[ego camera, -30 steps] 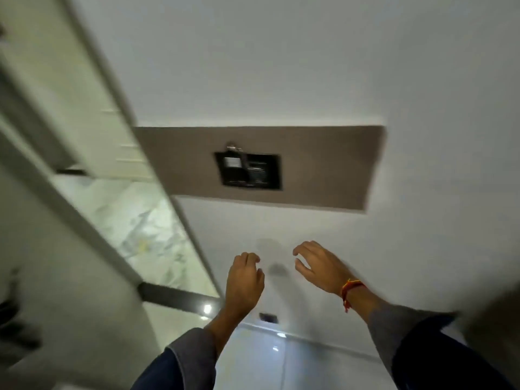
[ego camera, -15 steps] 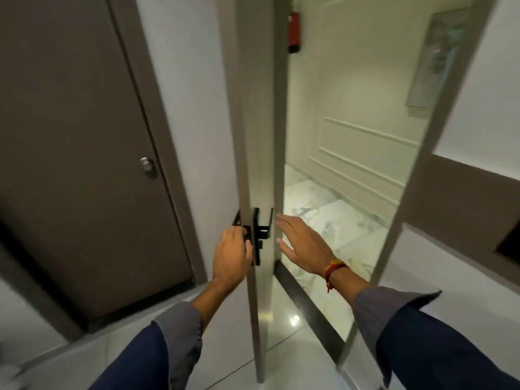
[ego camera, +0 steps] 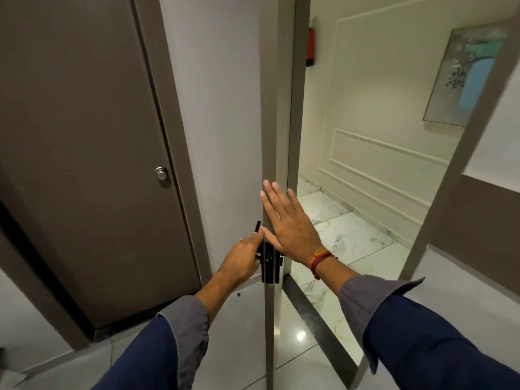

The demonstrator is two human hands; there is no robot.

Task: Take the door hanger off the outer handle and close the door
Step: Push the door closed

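Note:
The door (ego camera: 270,108) stands open, and I see it almost edge-on in the middle of the view. Its black handle and lock plate (ego camera: 268,263) sit at waist height on that edge. My left hand (ego camera: 243,258) is on the inner handle, fingers curled around it. My right hand (ego camera: 289,223) is flat and open, fingers spread, against the door's edge just above the lock. No door hanger shows; the outer handle is hidden behind the door and my right hand.
A brown door with a round silver knob (ego camera: 161,173) is at the left. Through the opening lie a marble-floored corridor (ego camera: 351,237), a panelled wall, a red fire extinguisher (ego camera: 310,46) and a framed picture (ego camera: 467,77). The door frame (ego camera: 450,187) slants at the right.
The view swung from the wall and its dark panel to the door. My left hand took the inner handle; my right hand rose from beside the lock to the door's edge.

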